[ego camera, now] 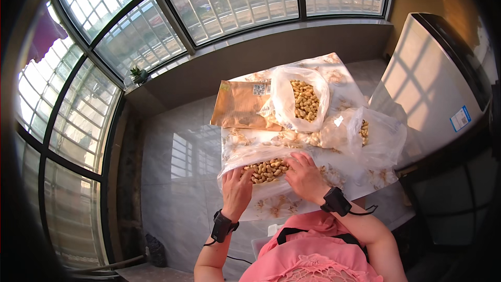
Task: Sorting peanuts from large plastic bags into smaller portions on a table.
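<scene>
Peanuts in their shells point(268, 170) lie in the open mouth of a thin, clear-white plastic bag point(250, 156) near the table's front. At the left end of that opening, my left hand point(237, 190) holds the bag's edge, its fingertips beside the nuts. Opposite it, my right hand point(307, 176) reaches in from the right with bent fingers touching the edge of the peanut pile. Whether those fingers grip plastic or a nut is hidden. Each wrist wears a black strapped device with a cable.
Behind stands a second open plastic bag point(280, 98) of peanuts, beside a brown paper pouch point(242, 103) bearing a printed code. A third peanut bag point(381, 133) lies at the right, on the flower-patterned tablecloth point(278, 205). A tall white appliance point(422, 74) stands right of the table.
</scene>
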Tool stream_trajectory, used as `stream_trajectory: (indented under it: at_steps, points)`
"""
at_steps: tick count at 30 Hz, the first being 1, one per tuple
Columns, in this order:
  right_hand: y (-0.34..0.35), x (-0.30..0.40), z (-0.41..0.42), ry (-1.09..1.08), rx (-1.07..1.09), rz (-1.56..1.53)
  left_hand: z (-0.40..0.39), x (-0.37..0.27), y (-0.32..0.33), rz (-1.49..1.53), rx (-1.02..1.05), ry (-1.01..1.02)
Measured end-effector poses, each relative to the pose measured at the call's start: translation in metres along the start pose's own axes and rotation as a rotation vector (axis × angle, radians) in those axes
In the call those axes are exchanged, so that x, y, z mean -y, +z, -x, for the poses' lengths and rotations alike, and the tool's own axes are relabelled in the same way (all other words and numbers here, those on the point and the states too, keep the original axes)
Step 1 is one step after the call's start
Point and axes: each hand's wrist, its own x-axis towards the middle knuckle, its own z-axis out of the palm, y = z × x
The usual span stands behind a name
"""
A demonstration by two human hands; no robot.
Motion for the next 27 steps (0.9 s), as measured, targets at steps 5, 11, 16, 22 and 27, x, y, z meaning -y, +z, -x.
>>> stream_trajectory:
  at_steps: [5, 11, 16, 22, 27]
  points:
    - [0.023, -0.029, 0.013, 0.131, 0.082, 0.012, 0.014, 0.029, 0.012, -0.101, 0.173, -0.025]
    - [0.015, -0.030, 0.005, 0.302, 0.031, -0.323, -0.011, -0.005, -0.026, 0.329, 0.035, 0.073]
    - [-0.002, -0.031, -0.011, 0.469, -0.132, -0.618, -0.017, -0.069, -0.014, 0.588, -0.009, 0.254]
    - [-0.014, -0.027, -0.016, 0.505, -0.173, -0.683, -0.011, -0.142, 0.024, 0.789, 0.004, 0.358]
    - [-0.020, -0.026, -0.016, 0.495, -0.328, -0.658, -0.003, -0.155, 0.042, 0.772, -0.049, 0.317]
